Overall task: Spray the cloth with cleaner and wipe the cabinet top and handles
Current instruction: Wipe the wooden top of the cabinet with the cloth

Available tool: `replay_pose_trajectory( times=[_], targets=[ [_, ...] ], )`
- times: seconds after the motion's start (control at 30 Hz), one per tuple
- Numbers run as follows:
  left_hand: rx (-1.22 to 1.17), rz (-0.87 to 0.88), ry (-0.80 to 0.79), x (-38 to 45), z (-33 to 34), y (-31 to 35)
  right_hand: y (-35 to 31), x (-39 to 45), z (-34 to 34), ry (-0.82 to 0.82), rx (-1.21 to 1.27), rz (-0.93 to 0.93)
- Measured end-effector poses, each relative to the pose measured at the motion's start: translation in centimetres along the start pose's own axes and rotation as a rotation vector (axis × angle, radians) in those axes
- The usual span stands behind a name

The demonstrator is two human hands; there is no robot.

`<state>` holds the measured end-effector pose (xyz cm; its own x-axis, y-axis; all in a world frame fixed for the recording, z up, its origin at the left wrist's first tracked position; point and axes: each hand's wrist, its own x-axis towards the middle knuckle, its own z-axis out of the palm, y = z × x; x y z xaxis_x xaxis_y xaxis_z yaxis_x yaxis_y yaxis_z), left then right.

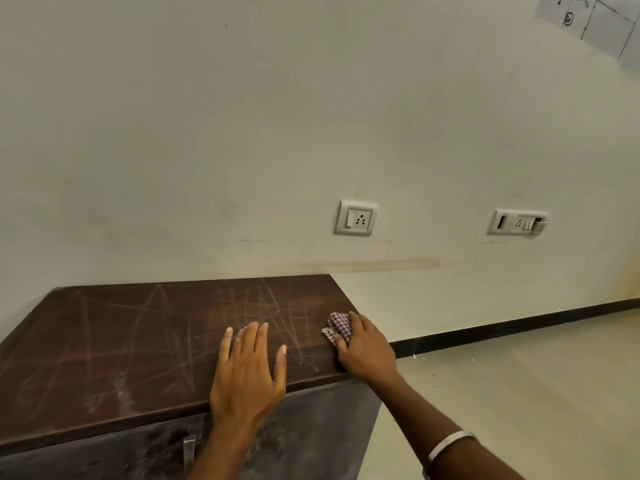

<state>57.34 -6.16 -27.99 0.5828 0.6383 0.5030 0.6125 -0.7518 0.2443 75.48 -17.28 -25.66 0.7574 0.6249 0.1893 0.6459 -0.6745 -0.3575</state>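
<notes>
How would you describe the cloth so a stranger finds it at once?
Find the dark brown cabinet top against the wall. At its right end, the right hand presses a small crumpled cloth. Its checked pattern stands out.

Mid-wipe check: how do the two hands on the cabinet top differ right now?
The right hand is bunched over the checked cloth, pressing it near the right end of the cabinet top; the left hand holds nothing. The left hand lies flat with fingers spread, while the right hand's curl around the cloth. The right arm wears a bangle; the left shows none. Both rest on the scratched top near its front edge.
</notes>
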Motion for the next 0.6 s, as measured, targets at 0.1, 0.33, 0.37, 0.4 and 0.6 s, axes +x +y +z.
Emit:
replay_pose_trajectory(
  times=[0.1,0.33,0.37,0.4,0.6],
  targets=[
    [0.003,0.003,0.001,0.0,-0.1,0.0,-0.3,-0.7,0.4,-0.017,-0.001,-0.050],
    [0.010,0.056,-0.011,-0.2,-0.1,-0.5,2.0,-1.2,-1.1,0.026,0.042,0.015],
    [0.010,0.057,-0.015,-0.3,-0.1,-0.5,2.4,-1.2,-1.3,0.028,0.048,0.035],
    [0.008,0.058,-0.022,-0.3,-0.2,-0.6,2.6,-1.2,-1.5,0.027,0.054,0.052],
    [0.000,0.057,-0.027,-0.7,-1.0,-1.7,1.2,-1.8,-0.8,0.076,0.029,0.053]
  ],
)
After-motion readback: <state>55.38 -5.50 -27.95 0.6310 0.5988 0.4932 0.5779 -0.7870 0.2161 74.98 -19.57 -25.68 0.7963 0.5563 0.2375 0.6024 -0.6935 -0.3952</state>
